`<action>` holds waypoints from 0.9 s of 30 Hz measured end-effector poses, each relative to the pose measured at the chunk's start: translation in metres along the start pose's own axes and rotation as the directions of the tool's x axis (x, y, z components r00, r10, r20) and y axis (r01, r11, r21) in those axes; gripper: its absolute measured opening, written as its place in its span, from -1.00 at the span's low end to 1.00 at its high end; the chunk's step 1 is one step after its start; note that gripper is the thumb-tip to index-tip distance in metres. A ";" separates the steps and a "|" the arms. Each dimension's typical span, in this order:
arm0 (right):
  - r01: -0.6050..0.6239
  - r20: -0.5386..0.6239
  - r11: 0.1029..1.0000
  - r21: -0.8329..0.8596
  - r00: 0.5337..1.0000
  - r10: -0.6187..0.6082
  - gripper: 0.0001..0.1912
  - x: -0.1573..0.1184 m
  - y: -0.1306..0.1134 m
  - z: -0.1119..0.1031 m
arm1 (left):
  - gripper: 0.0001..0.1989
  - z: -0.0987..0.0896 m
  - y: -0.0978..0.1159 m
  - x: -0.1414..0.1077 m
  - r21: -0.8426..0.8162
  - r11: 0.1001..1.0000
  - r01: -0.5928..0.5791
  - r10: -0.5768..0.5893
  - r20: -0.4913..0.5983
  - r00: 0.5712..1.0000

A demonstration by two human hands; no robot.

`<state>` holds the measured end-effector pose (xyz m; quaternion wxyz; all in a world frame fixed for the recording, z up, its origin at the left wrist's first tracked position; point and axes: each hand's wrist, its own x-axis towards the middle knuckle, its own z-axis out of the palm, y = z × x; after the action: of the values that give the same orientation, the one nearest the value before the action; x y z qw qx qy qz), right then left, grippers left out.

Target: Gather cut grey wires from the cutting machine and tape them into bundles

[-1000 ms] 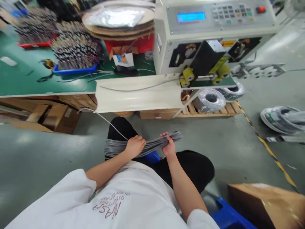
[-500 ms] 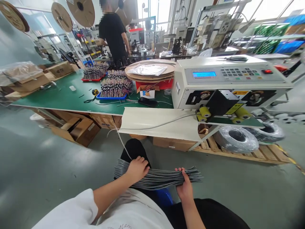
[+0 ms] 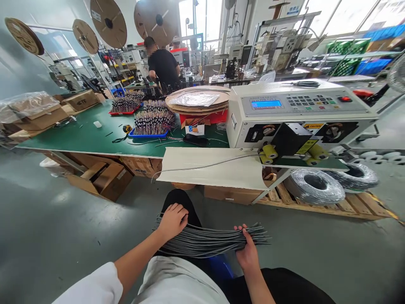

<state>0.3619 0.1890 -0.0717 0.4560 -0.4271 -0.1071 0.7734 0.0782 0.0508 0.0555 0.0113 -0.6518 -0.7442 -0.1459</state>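
Observation:
A bundle of cut grey cables [image 3: 205, 242] lies across my lap, its loose ends fanning out to the right. My right hand [image 3: 248, 250] is wrapped round the bundle close to those right ends, thumb on top. Over the left end, my left hand [image 3: 172, 221] curls its fingers down on the cables; its fingertips are partly hidden. One more grey cable [image 3: 205, 166] runs out of the yellow rollers [image 3: 268, 152] of the cable-cutting machine [image 3: 300, 109] and lies along the cream chute [image 3: 211, 173], its free end drooping over the left edge.
On the green table [image 3: 91, 135] stand a blue tray [image 3: 148, 135] and a red tray [image 3: 123, 112] of wire pieces, and stacked cardboard discs [image 3: 198, 101]. Wrapped cable coils [image 3: 314, 185] rest on a pallet at right. An open carton [image 3: 101, 177] sits below. A person [image 3: 163, 67] works behind.
A pale cable that ran from the chute's left edge down to my left hand has come down to the bundle. My left hand moved slightly left; my right hand kept its hold.

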 end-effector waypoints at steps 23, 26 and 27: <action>0.029 0.068 0.999 0.029 0.997 -0.031 -0.59 -0.009 -0.004 0.005 | -0.23 -0.041 0.045 0.146 0.204 0.965 -0.166 0.202 -0.172 0.964; 0.010 0.050 0.998 0.067 0.999 -0.013 -0.61 -0.009 -0.005 0.005 | -0.40 -0.046 0.025 0.133 0.245 0.942 -0.228 0.275 -0.176 0.945; 0.001 0.045 0.997 0.078 0.999 -0.005 -0.62 -0.008 -0.006 0.004 | -0.50 -0.047 0.017 0.128 0.258 0.934 -0.248 0.300 -0.188 0.935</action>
<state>0.3639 0.1869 -0.0612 0.4709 -0.3912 -0.0879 0.7858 0.0670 0.1653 0.1308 0.1909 -0.7233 -0.6510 -0.1284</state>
